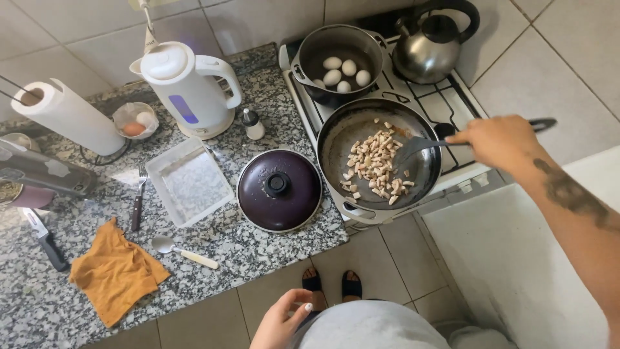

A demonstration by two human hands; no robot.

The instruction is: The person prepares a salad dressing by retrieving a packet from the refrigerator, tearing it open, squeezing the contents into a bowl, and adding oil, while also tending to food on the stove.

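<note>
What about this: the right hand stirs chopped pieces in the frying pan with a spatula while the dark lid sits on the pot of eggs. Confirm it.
Wrong on the lid. The head view shows the dark lid lying on the granite counter, left of the frying pan; the pot of eggs is uncovered. The right hand does stir the chopped pieces with the spatula.

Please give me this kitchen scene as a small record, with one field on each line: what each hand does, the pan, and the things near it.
right hand: grips the handle of a dark spatula, its blade in the pan
left hand: low by the body, holding nothing
frying pan: on the stove, with pale chopped pieces
pot: behind the pan, holds white eggs
lid: dark, on the granite counter left of the pan
kettle: metal, on the back burner
</note>
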